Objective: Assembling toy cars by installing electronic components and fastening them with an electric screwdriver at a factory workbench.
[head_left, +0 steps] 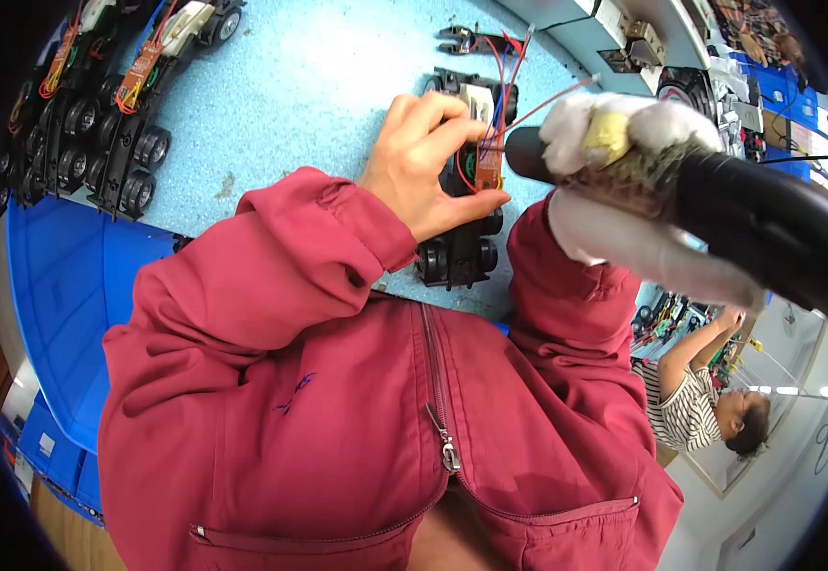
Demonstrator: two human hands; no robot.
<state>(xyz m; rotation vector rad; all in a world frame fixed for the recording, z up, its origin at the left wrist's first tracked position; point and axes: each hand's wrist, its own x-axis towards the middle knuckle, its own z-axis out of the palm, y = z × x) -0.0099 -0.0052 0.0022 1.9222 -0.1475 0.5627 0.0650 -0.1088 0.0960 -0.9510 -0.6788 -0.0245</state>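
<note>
A black toy car chassis (pixel 452 265) with wheels lies on the table before me. It carries a small orange circuit board (pixel 488 173) with red and blue wires, and a pale part sits at its far end. My left hand (pixel 423 157) is bare and closes round the board, thumb at its near end and index finger at its far end. In a white glove, my right hand (pixel 613 224) grips a black power screwdriver (pixel 718 186). Its bit points left and meets the board's far edge beside my left fingertips; the screw, if any, is too small to see.
Several similar chassis (pixel 114 157) with wired boards stand at the far left. A black plastic part (pixel 476 40) lies beyond my chassis on the pale blue table (pixel 271 105). A blue bin (pixel 57 285) is at the left edge. Another person (pixel 690 404) works at the right.
</note>
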